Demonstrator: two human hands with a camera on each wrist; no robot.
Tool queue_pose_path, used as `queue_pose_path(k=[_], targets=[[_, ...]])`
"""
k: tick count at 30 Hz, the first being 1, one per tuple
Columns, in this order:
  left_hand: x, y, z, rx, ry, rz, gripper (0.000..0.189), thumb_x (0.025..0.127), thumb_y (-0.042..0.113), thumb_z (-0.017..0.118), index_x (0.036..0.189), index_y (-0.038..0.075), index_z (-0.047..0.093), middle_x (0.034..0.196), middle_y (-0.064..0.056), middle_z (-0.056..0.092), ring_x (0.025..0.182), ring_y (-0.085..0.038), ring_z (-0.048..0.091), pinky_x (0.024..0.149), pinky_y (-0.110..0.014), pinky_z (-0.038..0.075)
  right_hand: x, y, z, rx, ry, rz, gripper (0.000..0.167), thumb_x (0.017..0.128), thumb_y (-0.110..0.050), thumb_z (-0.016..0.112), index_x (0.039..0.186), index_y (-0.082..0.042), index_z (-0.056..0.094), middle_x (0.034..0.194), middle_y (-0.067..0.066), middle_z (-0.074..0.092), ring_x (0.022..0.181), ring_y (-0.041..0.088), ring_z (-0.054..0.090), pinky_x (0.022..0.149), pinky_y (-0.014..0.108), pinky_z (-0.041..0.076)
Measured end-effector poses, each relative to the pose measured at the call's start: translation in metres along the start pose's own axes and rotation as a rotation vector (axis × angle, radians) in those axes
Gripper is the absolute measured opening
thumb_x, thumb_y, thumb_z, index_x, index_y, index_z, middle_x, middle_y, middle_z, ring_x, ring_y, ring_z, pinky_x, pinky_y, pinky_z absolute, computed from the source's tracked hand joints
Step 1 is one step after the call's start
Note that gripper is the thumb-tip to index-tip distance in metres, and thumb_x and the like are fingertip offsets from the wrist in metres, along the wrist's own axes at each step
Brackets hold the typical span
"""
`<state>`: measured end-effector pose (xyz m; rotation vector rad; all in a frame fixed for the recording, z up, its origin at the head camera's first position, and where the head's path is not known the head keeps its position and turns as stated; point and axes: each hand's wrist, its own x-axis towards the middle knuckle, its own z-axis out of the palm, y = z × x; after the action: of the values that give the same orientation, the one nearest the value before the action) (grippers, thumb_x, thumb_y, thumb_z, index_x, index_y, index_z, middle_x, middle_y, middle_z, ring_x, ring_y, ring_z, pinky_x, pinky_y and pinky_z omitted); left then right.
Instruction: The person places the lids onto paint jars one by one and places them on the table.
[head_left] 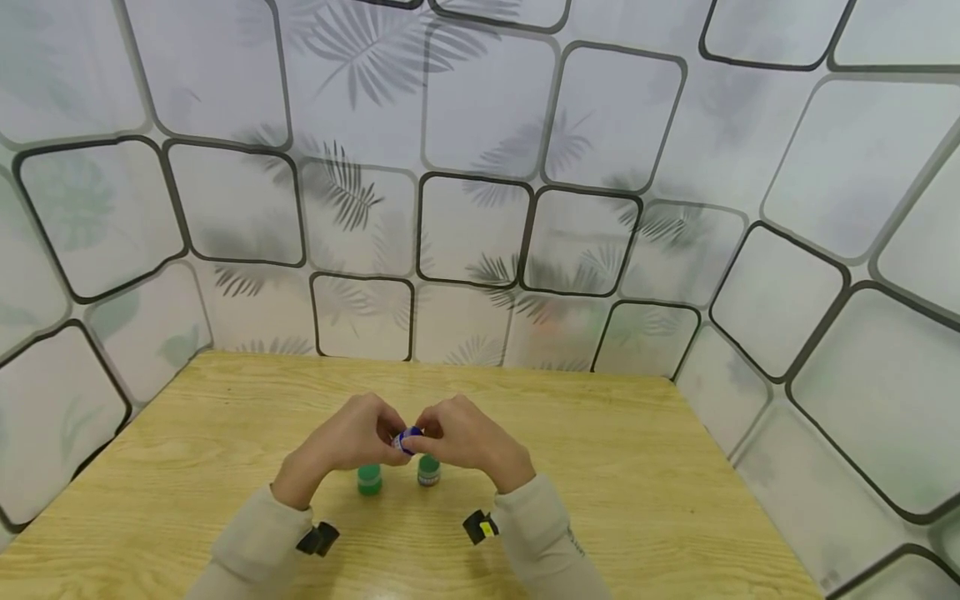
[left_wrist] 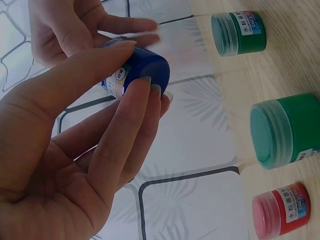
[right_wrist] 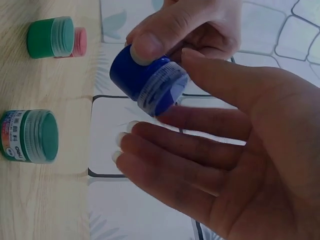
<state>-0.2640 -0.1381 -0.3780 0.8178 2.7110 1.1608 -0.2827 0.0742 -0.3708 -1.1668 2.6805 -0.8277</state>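
Observation:
A small blue paint jar with a clear ribbed lid is held up above the table, tilted on its side. My left hand grips the jar's body, thumb on one side and fingers on the other. From the right, my right hand meets the lid end with thumb and index finger at opposite edges of the lid. The other right fingers reach out straight, off the jar. In the left wrist view, part of a white label shows beside my left thumb.
Two green paint jars with lids on, one to the left and one to the right, stand below my hands. A red paint jar stands on the wooden table too. Patterned curtains surround the table's far side.

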Motion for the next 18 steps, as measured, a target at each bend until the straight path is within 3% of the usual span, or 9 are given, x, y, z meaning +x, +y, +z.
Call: queue_pose_path(k=[4,6,13,18], targets=[[0.0001,0.0004,-0.0012,0.008,0.002,-0.034,0.016,0.08,0.012,0.086,0.094,0.005,0.081,0.084,-0.002,0.077,0.072,-0.01,0.068,0.065,-0.025,0.057,-0.0016,0.0019,-0.0026,0.034,0.019,-0.03,0.032,0.097,-0.023,0.073,0.123,-0.004,0.071,0.12,0.011,0.074,0.105,0.023,0.072,0.083,0.022,0.059],[0.0002,0.001,-0.0019,0.007,0.002,-0.043,0.018,0.08,0.012,0.086,0.095,0.004,0.081,0.084,-0.002,0.078,0.072,-0.01,0.069,0.066,-0.025,0.057,-0.0017,0.0023,-0.0035,0.07,0.03,-0.052,0.03,0.095,-0.016,0.075,0.122,-0.004,0.071,0.122,0.011,0.072,0.111,0.028,0.07,0.087,0.026,0.06],[-0.0012,0.0025,-0.0034,-0.036,-0.005,-0.064,0.017,0.079,0.011,0.087,0.093,0.004,0.081,0.083,-0.003,0.078,0.072,-0.01,0.07,0.067,-0.026,0.059,-0.0003,0.0009,-0.0012,0.194,0.019,-0.12,0.024,0.089,0.001,0.076,0.112,-0.004,0.074,0.113,0.011,0.071,0.105,0.019,0.069,0.09,0.032,0.061],[-0.0025,0.0027,-0.0029,-0.047,-0.009,-0.059,0.017,0.079,0.011,0.087,0.092,0.003,0.08,0.082,-0.003,0.078,0.071,-0.01,0.07,0.066,-0.026,0.058,-0.0003,0.0022,0.001,0.22,0.016,-0.132,0.023,0.09,0.002,0.076,0.112,-0.003,0.074,0.112,0.012,0.071,0.104,0.021,0.07,0.086,0.021,0.059]])
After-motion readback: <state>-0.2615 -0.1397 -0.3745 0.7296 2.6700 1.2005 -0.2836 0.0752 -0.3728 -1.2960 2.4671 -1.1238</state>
